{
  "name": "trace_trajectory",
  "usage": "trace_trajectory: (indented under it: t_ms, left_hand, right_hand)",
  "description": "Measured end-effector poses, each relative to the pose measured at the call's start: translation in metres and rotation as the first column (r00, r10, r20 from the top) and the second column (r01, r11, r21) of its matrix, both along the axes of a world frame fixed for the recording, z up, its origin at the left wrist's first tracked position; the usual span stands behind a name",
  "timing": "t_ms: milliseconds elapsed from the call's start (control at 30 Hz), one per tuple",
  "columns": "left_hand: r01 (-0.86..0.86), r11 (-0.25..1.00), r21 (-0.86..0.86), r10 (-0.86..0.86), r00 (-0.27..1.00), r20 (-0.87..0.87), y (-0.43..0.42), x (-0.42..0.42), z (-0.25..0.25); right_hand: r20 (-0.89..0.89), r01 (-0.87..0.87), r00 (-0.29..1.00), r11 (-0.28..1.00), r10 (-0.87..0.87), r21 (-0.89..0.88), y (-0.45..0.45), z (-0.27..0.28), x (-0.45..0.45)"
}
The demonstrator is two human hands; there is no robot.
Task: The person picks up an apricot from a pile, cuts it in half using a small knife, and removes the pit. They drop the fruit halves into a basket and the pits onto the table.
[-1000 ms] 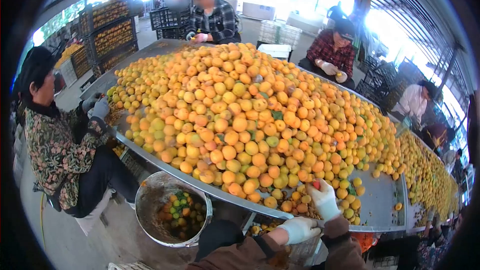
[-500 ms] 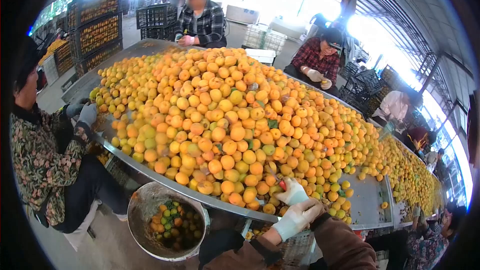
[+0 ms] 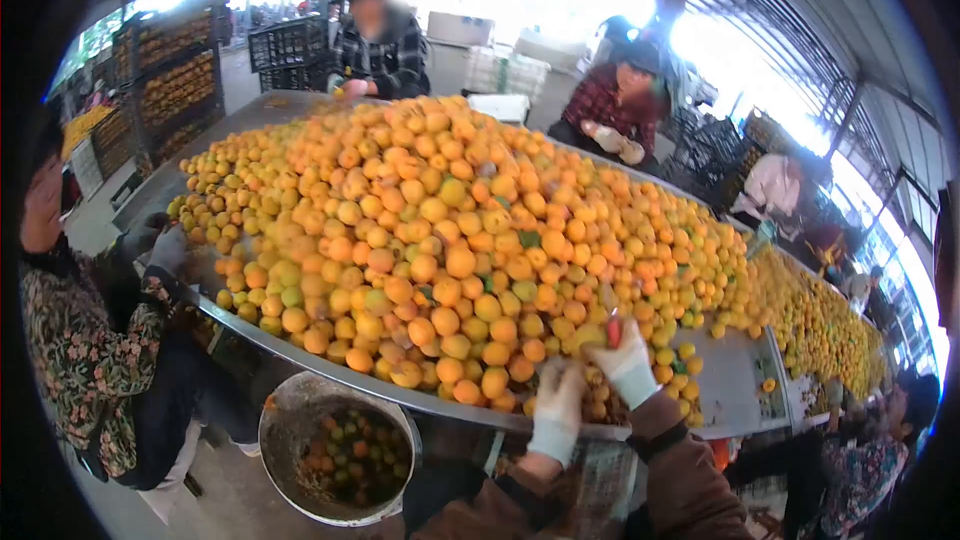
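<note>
A broad heap of orange-yellow apricots (image 3: 430, 240), some greenish, covers the metal table (image 3: 735, 380) in front of me. My right hand (image 3: 625, 360), in a white glove, is closed around a small knife (image 3: 613, 328) with a red handle, its blade pointing away from me over the heap. A yellow-green apricot (image 3: 587, 339) lies against the fingers of that hand. Beside it on the left, my white-gloved left hand (image 3: 560, 402) rests at the near edge of the heap. Its fingers are curled, and whatever they hold is hidden.
A bucket (image 3: 282, 432) with darker, greenish fruit stands below the table edge. One person (image 3: 85, 340) sits at the left; others (image 3: 385, 45) (image 3: 615, 105) work across the table. Stacked crates (image 3: 180, 80) of fruit stand behind. More workers sit along the right.
My hands, close together and overlapping before, are now apart. The right hand with the knife is farther forward and right; the left is lower and left of it. The view has shifted slightly.
</note>
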State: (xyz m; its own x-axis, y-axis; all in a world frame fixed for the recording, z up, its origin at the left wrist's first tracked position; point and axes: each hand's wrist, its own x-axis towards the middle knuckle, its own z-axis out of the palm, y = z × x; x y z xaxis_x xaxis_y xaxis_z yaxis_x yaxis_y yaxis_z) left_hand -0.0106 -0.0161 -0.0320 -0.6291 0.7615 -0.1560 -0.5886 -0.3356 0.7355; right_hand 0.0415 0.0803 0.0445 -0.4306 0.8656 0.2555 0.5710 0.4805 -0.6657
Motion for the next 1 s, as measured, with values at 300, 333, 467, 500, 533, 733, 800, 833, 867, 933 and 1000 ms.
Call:
trace_trajectory:
  t_ms: [300, 333, 467, 500, 533, 733, 800, 833, 867, 933, 1000]
  left_hand:
    - [0.274, 0.887, 0.372, -0.392, 0.873, 0.291, -0.029, -0.017, 0.058]
    - [0.24, 0.899, 0.367, -0.374, 0.856, 0.357, -0.033, -0.015, 0.067]
    - [0.373, 0.79, 0.486, -0.5, 0.851, 0.16, -0.033, -0.026, 0.055]
    - [0.361, 0.789, 0.497, -0.48, 0.867, 0.133, -0.031, -0.026, 0.053]
    - [0.368, 0.792, 0.487, -0.483, 0.866, 0.131, -0.029, -0.023, 0.052]
    - [0.467, 0.801, 0.374, -0.553, 0.817, 0.165, -0.032, -0.021, 0.043]
    - [0.415, 0.895, 0.166, -0.424, 0.905, 0.024, -0.024, -0.008, 0.041]
    - [0.408, 0.905, 0.12, -0.409, 0.912, -0.016, -0.025, -0.005, 0.044]
    - [0.399, 0.914, 0.077, -0.395, 0.917, -0.057, -0.025, -0.002, 0.045]
    - [0.429, 0.902, 0.046, -0.42, 0.897, -0.139, -0.026, -0.003, 0.043]
    - [0.488, 0.873, -0.016, -0.48, 0.851, -0.212, -0.025, -0.002, 0.046]
  right_hand:
    - [-0.375, -0.188, 0.918, 0.973, 0.126, -0.135, -0.053, 0.031, 0.044]
    - [-0.486, -0.186, 0.874, 0.935, 0.017, -0.303, -0.054, 0.034, 0.051]
    - [-0.6, -0.451, 0.796, 0.741, 0.082, -0.498, -0.076, 0.056, 0.07]
    - [-0.592, -0.523, 0.75, 0.812, 0.294, -0.26, -0.065, 0.032, 0.071]
    - [-0.601, -0.521, 0.747, 0.812, 0.285, -0.263, -0.066, 0.032, 0.073]
    - [-0.645, -0.596, 0.725, 0.687, 0.24, -0.415, -0.07, 0.014, 0.085]
    - [-0.627, -0.58, 0.747, 0.676, 0.22, -0.453, -0.071, 0.015, 0.091]
    - [-0.592, -0.556, 0.774, 0.688, 0.224, -0.467, -0.07, 0.014, 0.093]
    - [-0.554, -0.531, 0.8, 0.7, 0.229, -0.478, -0.07, 0.011, 0.097]
    - [-0.577, -0.542, 0.784, 0.706, 0.23, -0.455, -0.069, 0.002, 0.101]
    - [-0.597, -0.534, 0.779, 0.7, 0.191, -0.473, -0.071, -0.008, 0.105]
